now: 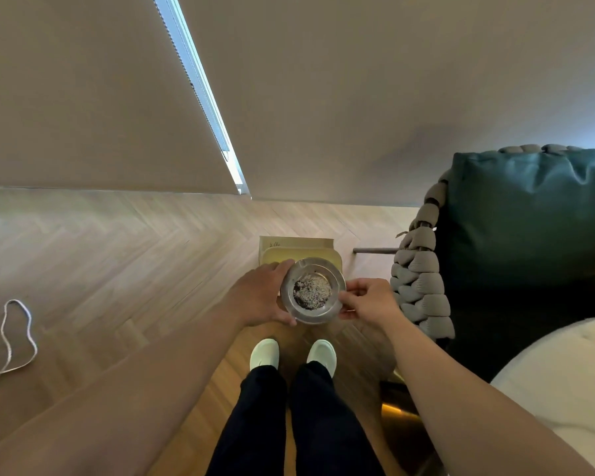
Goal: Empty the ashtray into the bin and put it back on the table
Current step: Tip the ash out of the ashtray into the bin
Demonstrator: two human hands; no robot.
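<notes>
A round glass ashtray (pixel 312 291) full of grey and dark ash is held level in front of me, above the floor. My left hand (pixel 260 294) grips its left rim and my right hand (pixel 368 300) pinches its right rim. Just beyond and partly under the ashtray stands a pale yellow bin (pixel 298 250) on the floor, its near part hidden by the ashtray. No table top with a place for the ashtray shows clearly.
A woven-rope chair with a dark green cushion (pixel 529 228) stands close on the right. A white rounded surface (pixel 564 379) fills the lower right corner. A white cord (pixel 11 341) lies on the wooden floor at left. My feet (pixel 292 353) stand behind the bin.
</notes>
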